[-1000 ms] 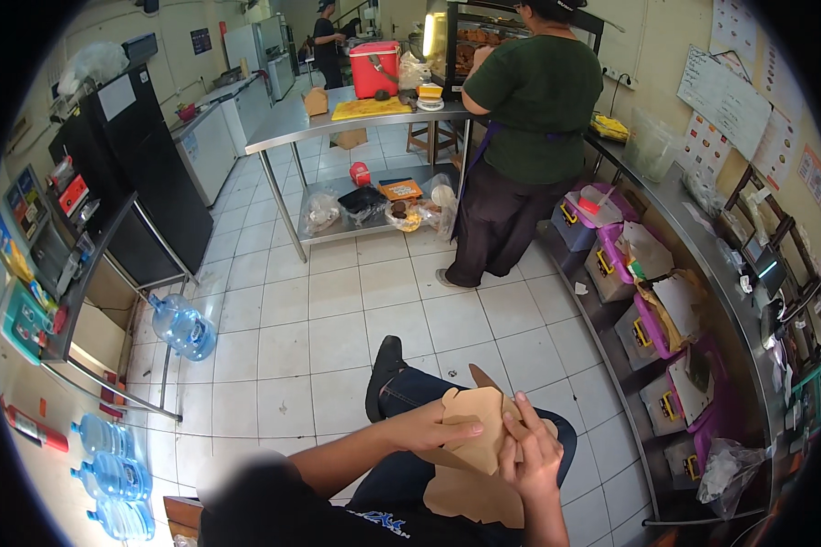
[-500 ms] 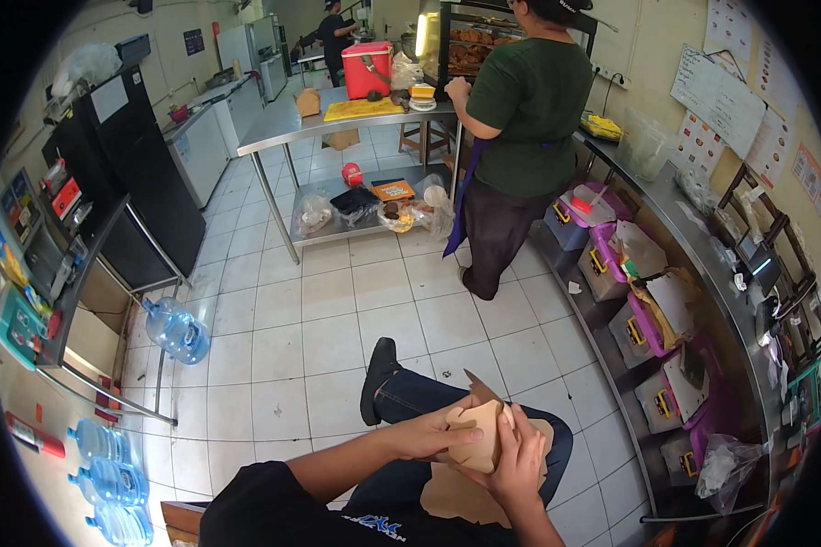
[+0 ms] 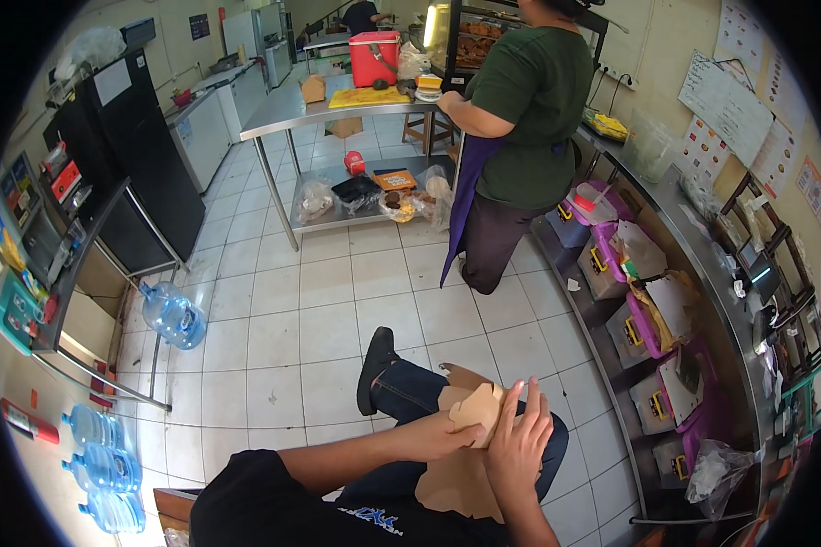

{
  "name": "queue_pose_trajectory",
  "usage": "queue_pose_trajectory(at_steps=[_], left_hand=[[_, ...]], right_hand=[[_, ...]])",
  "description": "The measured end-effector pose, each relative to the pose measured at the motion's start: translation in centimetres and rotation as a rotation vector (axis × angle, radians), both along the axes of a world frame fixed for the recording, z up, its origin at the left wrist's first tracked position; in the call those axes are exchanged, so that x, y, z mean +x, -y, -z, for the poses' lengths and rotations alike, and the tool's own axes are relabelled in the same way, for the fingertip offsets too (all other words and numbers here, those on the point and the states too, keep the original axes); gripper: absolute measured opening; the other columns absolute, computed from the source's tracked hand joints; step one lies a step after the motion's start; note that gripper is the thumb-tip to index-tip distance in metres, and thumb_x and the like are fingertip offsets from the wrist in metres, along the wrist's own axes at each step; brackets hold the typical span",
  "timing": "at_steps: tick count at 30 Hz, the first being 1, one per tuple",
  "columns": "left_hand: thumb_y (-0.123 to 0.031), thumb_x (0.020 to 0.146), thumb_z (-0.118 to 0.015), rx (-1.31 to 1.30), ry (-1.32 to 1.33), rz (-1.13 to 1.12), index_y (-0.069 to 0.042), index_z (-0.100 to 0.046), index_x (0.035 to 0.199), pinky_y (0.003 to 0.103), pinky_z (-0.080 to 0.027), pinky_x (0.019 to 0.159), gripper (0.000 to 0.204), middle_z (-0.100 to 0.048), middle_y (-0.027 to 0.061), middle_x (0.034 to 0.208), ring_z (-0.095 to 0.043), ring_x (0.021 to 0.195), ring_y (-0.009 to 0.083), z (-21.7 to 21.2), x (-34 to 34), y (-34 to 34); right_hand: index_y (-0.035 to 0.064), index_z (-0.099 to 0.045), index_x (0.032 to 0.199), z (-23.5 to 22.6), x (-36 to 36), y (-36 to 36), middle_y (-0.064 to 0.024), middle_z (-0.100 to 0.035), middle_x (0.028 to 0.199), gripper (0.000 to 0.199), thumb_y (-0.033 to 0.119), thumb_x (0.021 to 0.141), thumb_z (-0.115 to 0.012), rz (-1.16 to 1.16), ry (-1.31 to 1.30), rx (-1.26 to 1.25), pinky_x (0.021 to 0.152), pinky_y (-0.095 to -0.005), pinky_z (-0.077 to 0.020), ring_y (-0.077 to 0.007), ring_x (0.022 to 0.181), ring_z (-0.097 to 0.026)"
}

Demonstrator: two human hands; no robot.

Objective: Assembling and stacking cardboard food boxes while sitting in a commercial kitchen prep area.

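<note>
A partly folded brown cardboard food box (image 3: pixel 479 407) is held above my lap, its flaps sticking up. My left hand (image 3: pixel 445 436) is closed around its near left side, thumb across the front panel. Against the right side of the box, my right hand (image 3: pixel 522 445) has its fingers stretched upward and slightly apart; its thumb is mostly hidden. Beneath the hands, flat brown cardboard blanks (image 3: pixel 456 492) lie across my lap, partly covered by my arms.
A person in a green shirt (image 3: pixel 538 109) stands by a steel table (image 3: pixel 274 118) bearing a red cooler box (image 3: pixel 374 59). Steel shelving with purple-lidded bins (image 3: pixel 643 324) runs along the right. Blue water bottles (image 3: pixel 105 469) stand at lower left.
My right hand's fingers have gone from curling over the box's right edge to stretching upward beside it. The box has tipped and shifted slightly left. The standing person's arm has lowered.
</note>
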State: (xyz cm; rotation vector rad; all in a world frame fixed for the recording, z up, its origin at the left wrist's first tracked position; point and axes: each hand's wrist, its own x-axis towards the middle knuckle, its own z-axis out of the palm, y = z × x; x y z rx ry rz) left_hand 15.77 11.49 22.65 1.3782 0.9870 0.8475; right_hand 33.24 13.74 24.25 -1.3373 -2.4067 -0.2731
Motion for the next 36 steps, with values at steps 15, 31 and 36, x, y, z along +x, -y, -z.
queue_pose_trajectory(at_steps=[15, 31, 36], left_hand=[[-0.040, 0.104, -0.049, -0.450, 0.206, -0.065, -0.009, -0.051, 0.136, 0.027, -0.046, 0.081, 0.044, -0.059, -0.0013, 0.115, -0.053, 0.100, 0.0080, -0.7, 0.8, 0.0], [-0.033, 0.105, -0.048, -0.458, 0.254, 0.040, -0.004, -0.044, 0.145, 0.033, -0.039, 0.108, 0.049, -0.051, 0.0067, 0.142, -0.046, 0.130, 0.0169, 2.0, -0.7, -0.6], [-0.037, 0.105, -0.050, -0.390, 0.133, 0.159, -0.003, -0.054, 0.135, 0.030, -0.043, 0.100, 0.046, -0.058, 0.0038, 0.129, -0.051, 0.118, 0.0132, -1.1, -1.8, -0.7]], right_hand=[[0.0124, -0.034, 0.153, -0.7, -0.5, -1.4, -0.0210, -0.038, 0.146, 0.082, 0.009, 0.080, -0.071, 0.048, -0.037, -0.060, 0.104, -0.0566, -0.0390, -0.0499, 0.130, -0.040], [0.0056, -0.045, 0.136, -0.8, -0.1, -1.1, -0.0267, -0.027, 0.153, 0.113, 0.073, 0.052, -0.080, -0.366, -0.151, -0.116, 0.110, -0.0641, -0.0244, -0.0546, 0.138, -0.026], [-0.0070, -0.035, 0.144, 0.2, 1.9, -1.7, -0.0287, -0.026, 0.154, 0.114, 0.063, 0.066, -0.079, -0.311, -0.546, -0.261, 0.112, -0.0607, -0.0238, -0.0516, 0.141, -0.026]])
